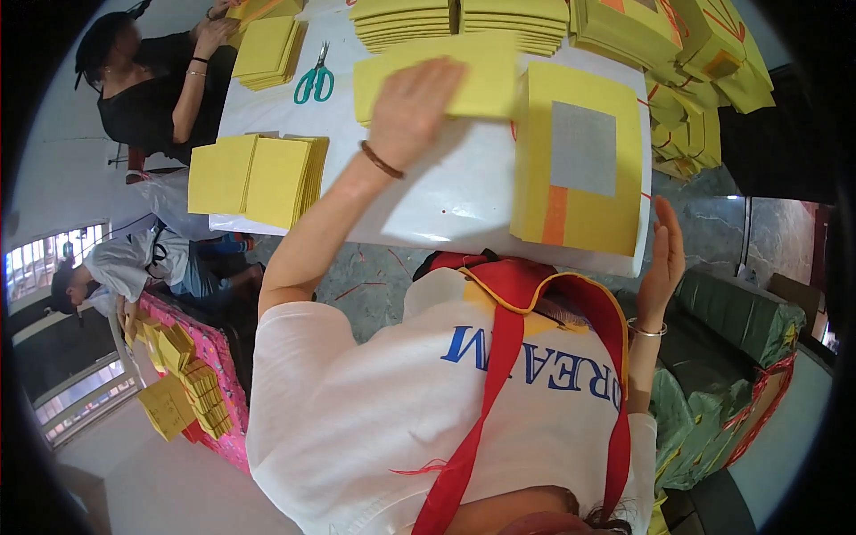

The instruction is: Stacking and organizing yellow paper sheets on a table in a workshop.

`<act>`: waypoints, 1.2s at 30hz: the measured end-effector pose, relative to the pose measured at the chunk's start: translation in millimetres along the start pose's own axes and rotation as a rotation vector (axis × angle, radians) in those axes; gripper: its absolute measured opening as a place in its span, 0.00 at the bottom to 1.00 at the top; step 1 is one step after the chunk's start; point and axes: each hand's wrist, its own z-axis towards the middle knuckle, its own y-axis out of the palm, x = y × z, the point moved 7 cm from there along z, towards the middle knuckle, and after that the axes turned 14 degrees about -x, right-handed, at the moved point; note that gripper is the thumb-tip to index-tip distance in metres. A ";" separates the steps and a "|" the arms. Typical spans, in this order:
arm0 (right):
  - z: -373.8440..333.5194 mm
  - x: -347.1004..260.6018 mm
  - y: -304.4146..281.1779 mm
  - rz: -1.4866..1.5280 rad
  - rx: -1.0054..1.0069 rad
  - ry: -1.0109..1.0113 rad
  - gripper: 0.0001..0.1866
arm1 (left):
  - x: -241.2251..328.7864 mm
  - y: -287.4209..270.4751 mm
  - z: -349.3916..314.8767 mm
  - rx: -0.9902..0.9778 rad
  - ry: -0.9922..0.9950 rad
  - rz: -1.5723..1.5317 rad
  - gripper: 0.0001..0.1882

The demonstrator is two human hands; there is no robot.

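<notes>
Left hand (415,105) lies on yellow paper (490,78) stretching left to right.

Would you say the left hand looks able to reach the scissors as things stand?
Probably yes: the scissors lie uncovered on the table, left of the left hand, and nothing seems to block the way.

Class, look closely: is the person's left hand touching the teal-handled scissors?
Apart: the head view shows a strip of white tabletop, then part of a yellow piece, between the scissors and the left hand.

Green-wrapped bundles (742,312) at right; pink cloth (235,401) (patterned) at left.
</notes>
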 end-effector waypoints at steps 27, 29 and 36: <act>0.4 6.6 32.3 -0.205 -0.133 0.021 0.15 | -89.5 134.0 -80.5 -0.466 -0.171 -0.058 0.30; 0.6 6.8 31.9 -0.212 -0.138 0.012 0.15 | -97.3 138.9 -81.4 -0.503 -0.162 -0.106 0.29; -0.1 7.9 31.1 -0.211 -0.149 0.005 0.16 | -89.8 140.5 -84.0 -0.483 -0.161 -0.115 0.28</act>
